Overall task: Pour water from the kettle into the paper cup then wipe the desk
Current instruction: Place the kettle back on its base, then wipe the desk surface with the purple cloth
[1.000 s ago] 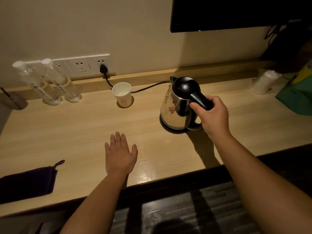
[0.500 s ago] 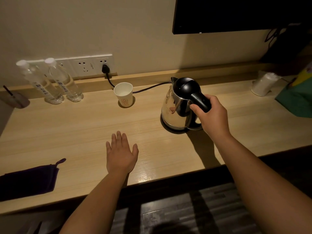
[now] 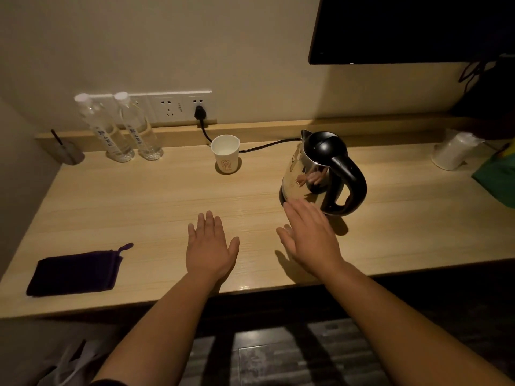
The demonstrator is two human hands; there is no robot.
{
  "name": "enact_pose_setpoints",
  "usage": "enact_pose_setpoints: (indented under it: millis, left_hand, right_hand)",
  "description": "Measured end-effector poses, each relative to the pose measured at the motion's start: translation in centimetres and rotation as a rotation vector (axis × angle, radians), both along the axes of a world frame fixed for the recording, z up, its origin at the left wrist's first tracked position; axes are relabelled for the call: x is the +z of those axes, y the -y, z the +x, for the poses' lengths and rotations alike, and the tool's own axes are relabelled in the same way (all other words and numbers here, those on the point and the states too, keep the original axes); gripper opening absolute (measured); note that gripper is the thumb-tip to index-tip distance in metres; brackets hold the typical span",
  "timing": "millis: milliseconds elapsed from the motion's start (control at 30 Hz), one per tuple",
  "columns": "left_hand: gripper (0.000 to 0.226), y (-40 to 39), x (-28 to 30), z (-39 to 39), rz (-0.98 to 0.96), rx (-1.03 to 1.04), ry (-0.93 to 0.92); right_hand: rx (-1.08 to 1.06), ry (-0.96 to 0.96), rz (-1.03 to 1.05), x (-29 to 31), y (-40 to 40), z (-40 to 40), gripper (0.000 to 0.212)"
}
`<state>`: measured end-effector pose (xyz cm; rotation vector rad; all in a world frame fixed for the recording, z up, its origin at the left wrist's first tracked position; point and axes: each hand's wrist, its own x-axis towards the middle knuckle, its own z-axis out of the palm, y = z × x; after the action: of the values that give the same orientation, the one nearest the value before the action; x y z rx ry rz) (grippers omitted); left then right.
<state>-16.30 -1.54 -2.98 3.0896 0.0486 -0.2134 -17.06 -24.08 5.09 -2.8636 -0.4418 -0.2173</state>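
Note:
A steel kettle (image 3: 299,174) with a black lid and handle stands on its base at the right of the wooden desk (image 3: 156,201). Behind the desk's middle is a white paper cup (image 3: 226,154), upright, with pale liquid visible inside. A dark purple cloth (image 3: 73,273) lies flat near the front left edge. My left hand (image 3: 211,246) rests palm down on the desk, fingers apart. My right hand (image 3: 310,235) hovers open just in front of the kettle, holding nothing.
Two clear water bottles (image 3: 122,129) stand at the back left below a wall socket strip (image 3: 178,105), from which the kettle's black cord (image 3: 264,147) runs behind the cup. A white roll (image 3: 452,151) and a green bag (image 3: 496,176) sit at the far right. A dark screen (image 3: 412,26) hangs above.
My right hand has let go of the kettle handle and drawn back toward me, now open above the desk. The kettle stays on its base. My left hand has not moved.

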Motion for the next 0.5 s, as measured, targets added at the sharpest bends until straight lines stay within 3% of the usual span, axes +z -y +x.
enact_pose_setpoints:
  millis: [133, 500]
  left_hand:
    - [0.079, -1.1, 1.2, -2.1, -0.037, 0.086, 0.021]
    - [0.075, -12.0, 4.4, -7.6, 0.010, 0.350, 0.121]
  right_hand:
    - [0.009, -0.172, -0.023, -2.2, -3.0, 0.1, 0.068]
    - [0.278, -0.130, -0.028, -1.9, -15.6, -0.2, 0.072]
